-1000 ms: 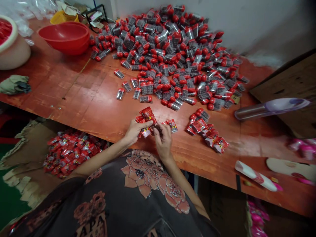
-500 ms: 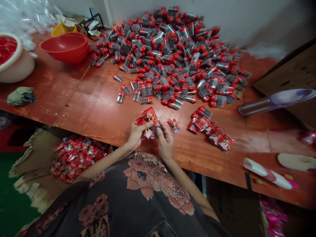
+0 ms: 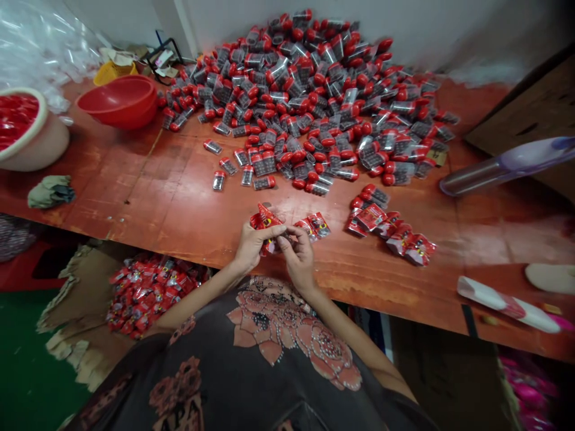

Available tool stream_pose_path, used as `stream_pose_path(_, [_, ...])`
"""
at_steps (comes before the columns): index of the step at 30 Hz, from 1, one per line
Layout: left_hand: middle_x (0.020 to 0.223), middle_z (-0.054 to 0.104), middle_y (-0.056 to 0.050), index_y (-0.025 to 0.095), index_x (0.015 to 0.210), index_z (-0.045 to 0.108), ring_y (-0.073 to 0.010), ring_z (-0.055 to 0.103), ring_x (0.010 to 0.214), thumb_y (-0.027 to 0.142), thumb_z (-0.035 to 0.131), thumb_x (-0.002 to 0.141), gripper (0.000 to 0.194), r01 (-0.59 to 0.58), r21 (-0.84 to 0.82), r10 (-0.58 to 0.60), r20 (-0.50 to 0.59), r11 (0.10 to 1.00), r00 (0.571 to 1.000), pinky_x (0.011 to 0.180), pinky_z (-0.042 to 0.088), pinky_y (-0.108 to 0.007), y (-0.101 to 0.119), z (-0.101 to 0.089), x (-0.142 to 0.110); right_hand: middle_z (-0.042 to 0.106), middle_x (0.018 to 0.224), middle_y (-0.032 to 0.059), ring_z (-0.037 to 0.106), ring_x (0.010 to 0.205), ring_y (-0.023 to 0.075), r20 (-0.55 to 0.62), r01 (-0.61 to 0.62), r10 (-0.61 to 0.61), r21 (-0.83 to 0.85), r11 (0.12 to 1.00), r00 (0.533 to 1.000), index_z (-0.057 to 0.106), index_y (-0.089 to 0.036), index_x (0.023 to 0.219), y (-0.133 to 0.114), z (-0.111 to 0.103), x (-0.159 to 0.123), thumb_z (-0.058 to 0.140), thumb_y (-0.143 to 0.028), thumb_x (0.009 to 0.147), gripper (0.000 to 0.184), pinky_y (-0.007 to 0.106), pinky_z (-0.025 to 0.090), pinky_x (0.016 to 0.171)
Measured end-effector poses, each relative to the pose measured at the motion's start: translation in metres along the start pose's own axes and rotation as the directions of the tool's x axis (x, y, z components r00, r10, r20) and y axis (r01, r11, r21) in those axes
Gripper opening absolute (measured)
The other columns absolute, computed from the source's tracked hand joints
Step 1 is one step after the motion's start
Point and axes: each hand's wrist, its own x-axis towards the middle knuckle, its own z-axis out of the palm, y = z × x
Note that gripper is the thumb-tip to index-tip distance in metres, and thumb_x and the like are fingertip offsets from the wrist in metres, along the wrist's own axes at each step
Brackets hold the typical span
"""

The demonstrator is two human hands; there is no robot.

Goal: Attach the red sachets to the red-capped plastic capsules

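Left hand and right hand hold red packets.

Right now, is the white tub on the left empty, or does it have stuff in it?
It has stuff in it: red pieces show inside the white tub, heaped up near its rim.

We see a reddish table bearing a heap of red-capped clear containers. Directly on it, we also see red packets, a red bowl, a white tub and a crumpled cloth.
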Motion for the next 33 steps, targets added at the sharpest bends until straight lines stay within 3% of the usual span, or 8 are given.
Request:
stream_pose_path(3, [0.087, 0.074, -0.003, 0.017, 0.109, 0.069, -0.0130, 0.067, 0.070, 0.019, 0.086, 0.056, 0.055, 0.030, 0.025, -0.030, 0.023, 0.999, 0.999, 0.072, 0.053, -0.028, 0.002, 0.000, -0.001, 0.064, 0.112, 0.0046, 0.065, 0.098, 0.0183, -0.030, 0.044, -0.045, -0.040, 0.998, 0.999, 0.056, -0.030, 0.122, 0.002, 0.000, -0.003, 0.058, -0.029, 0.091, 0.031, 0.037, 0.058, 0.085])
stream_pose_path(7, [0.087, 0.074, -0.003, 0.018, 0.102, 0.070, -0.0150, 0.068, 0.076, 0.018, 0.086, 0.055, 0.050, 0.063, 0.035, -0.065, 0.065, 0.997, 0.996, 0.076, 0.052, -0.029, 0.000, 0.000, 0.000, 0.062, 0.119, 0.0062, 0.063, 0.106, 0.0213, 0.019, 0.126, -0.125, -0.182, 0.975, 0.992, 0.052, -0.034, 0.133, 0.000, -0.006, -0.002, 0.055, -0.028, 0.094, 0.040, 0.044, 0.055, 0.093])
stream_pose_path(12, [0.076, 0.071, -0.001, 0.016, 0.079, 0.069, -0.0134, 0.064, 0.066, 0.023, 0.086, 0.056, 0.030, -0.042, -0.009, 0.042, -0.007, 0.999, 0.999, 0.069, 0.052, -0.028, -0.005, 0.003, 0.001, 0.059, 0.112, 0.0050, 0.059, 0.106, 0.0208, 0.025, 0.235, -0.239, -0.304, 0.923, 0.971, 0.049, -0.041, 0.139, -0.009, -0.011, 0.002, 0.050, -0.025, 0.097, 0.045, 0.044, 0.052, 0.095])
stream_pose_path(15, [0.072, 0.069, 0.001, 0.016, 0.077, 0.068, -0.0111, 0.060, 0.061, 0.022, 0.086, 0.056, 0.028, -0.060, 0.041, 0.060, 0.002, 0.997, 0.998, 0.065, 0.051, -0.026, -0.001, 0.002, 0.000, 0.058, 0.106, 0.0042, 0.059, 0.102, 0.0207, 0.057, 0.257, -0.252, -0.321, 0.912, 0.966, 0.052, -0.041, 0.137, -0.009, -0.013, 0.003, 0.052, -0.025, 0.096, 0.044, 0.044, 0.053, 0.092])
stream_pose_path(20, [0.076, 0.067, 0.002, 0.017, 0.092, 0.069, -0.0106, 0.059, 0.063, 0.020, 0.088, 0.051, 0.045, -0.046, 0.171, 0.028, 0.106, 0.984, 0.994, 0.065, 0.050, -0.025, 0.013, -0.001, 0.002, 0.059, 0.105, 0.0022, 0.061, 0.092, 0.0176, 0.019, 0.179, -0.179, -0.184, 0.967, 0.984, 0.059, -0.036, 0.126, -0.002, -0.012, -0.002, 0.056, -0.027, 0.093, 0.035, 0.039, 0.056, 0.083])
stream_pose_path(26, [0.068, 0.065, 0.002, 0.017, 0.075, 0.064, -0.0104, 0.057, 0.057, 0.025, 0.086, 0.055, 0.032, -0.075, 0.137, 0.069, 0.050, 0.988, 0.996, 0.060, 0.048, -0.025, 0.004, 0.006, -0.002, 0.061, 0.109, 0.0031, 0.064, 0.093, 0.0161, -0.116, 0.105, -0.110, -0.044, 0.993, 0.987, 0.059, -0.030, 0.119, -0.004, 0.001, -0.007, 0.058, -0.030, 0.092, 0.027, 0.033, 0.057, 0.080])
stream_pose_path(30, [0.070, 0.066, 0.002, 0.017, 0.079, 0.065, -0.0097, 0.055, 0.055, 0.025, 0.084, 0.058, 0.030, -0.036, 0.192, 0.020, 0.085, 0.981, 0.996, 0.055, 0.045, -0.024, 0.000, 0.006, -0.006, 0.063, 0.103, 0.0009, 0.064, 0.075, 0.0122, -0.094, 0.049, -0.043, 0.062, 0.997, 0.995, 0.054, -0.032, 0.122, -0.007, 0.003, -0.009, 0.059, -0.030, 0.091, 0.031, 0.029, 0.059, 0.069])
stream_pose_path(33, [0.072, 0.066, 0.002, 0.016, 0.084, 0.066, -0.0096, 0.056, 0.058, 0.023, 0.085, 0.058, 0.033, -0.050, 0.193, 0.031, 0.101, 0.980, 0.994, 0.056, 0.046, -0.023, 0.004, 0.003, -0.003, 0.063, 0.114, 0.0026, 0.067, 0.086, 0.0149, -0.080, 0.015, -0.010, 0.054, 0.998, 0.997, 0.052, -0.035, 0.129, -0.005, -0.003, -0.007, 0.060, -0.030, 0.091, 0.040, 0.033, 0.060, 0.075])
